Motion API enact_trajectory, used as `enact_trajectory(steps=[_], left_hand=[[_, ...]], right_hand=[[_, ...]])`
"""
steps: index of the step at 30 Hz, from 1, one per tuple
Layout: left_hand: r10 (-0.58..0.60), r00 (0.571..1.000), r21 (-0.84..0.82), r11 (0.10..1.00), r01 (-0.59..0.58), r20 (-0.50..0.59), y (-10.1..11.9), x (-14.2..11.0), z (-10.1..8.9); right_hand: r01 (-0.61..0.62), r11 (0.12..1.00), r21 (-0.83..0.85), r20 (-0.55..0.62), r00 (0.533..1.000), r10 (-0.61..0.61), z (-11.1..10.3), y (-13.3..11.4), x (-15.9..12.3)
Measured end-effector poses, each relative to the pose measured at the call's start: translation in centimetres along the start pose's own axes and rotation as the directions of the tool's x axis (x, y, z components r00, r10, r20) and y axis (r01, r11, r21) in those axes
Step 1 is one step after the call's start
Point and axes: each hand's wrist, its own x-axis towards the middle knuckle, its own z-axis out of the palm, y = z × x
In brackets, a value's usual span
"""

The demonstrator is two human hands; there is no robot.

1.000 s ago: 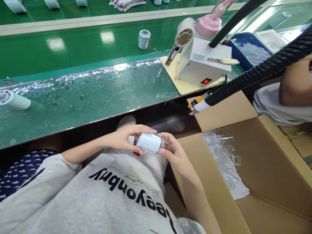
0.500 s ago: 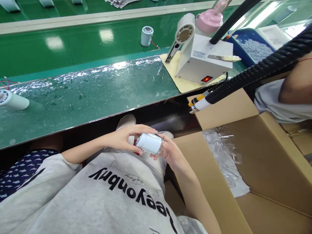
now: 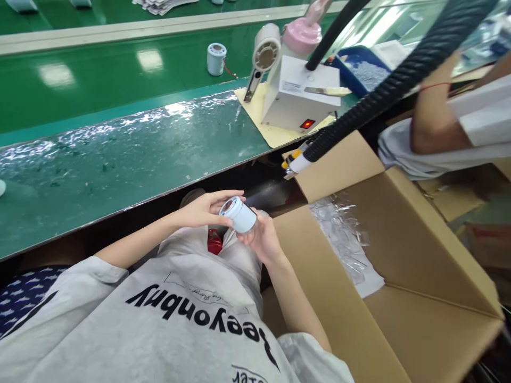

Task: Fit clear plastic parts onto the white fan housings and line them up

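Above my lap I hold a light-blue cylindrical housing (image 3: pixel 240 216) tilted, its ringed, slotted end facing up and to the left. My left hand (image 3: pixel 203 210) closes on that slotted end, thumb at the near side and fingers along the far side. Around the lower right end wrap the fingers of my right hand (image 3: pixel 264 238); that end is partly hidden, and something clear shows there. A similar light-blue housing (image 3: pixel 216 60) with red wires stands upright on the green surface beyond the bench.
A white box with a lit red switch (image 3: pixel 297 98) sits on the bench (image 3: pixel 159 165), a handheld fan (image 3: pixel 265 50) beside it. A black corrugated hose (image 3: pixel 371 101) crosses at right. An open cardboard box (image 3: pixel 315 260) holds clear plastic pieces (image 3: pixel 343 239). Another person's arm (image 3: pixel 435 117) is at right.
The housing has turned so its slotted end now faces up toward me. Both hands stay on it. The view has swung right, showing more of the other person.
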Motion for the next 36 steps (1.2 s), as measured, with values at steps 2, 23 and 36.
enact_trajectory(steps=[2, 23, 36], left_hand=[[-0.029, 0.999, -0.036, 0.999, 0.028, -0.030, -0.7, 2.8, -0.2], [-0.064, 0.998, 0.133, 0.989, 0.062, 0.015, -0.1, 13.0, -0.9], [0.083, 0.987, 0.167, 0.980, -0.105, 0.135, 2.4, 2.6, 0.5]], right_hand=[[0.052, 0.997, 0.049, -0.078, 0.996, -0.048, -1.0, 0.2, 1.4], [0.153, 0.951, 0.268, -0.207, 0.973, -0.098, -4.8, -2.8, 6.6], [0.041, 0.998, -0.055, 0.055, 0.998, -0.038, -1.2, -3.5, -1.5]])
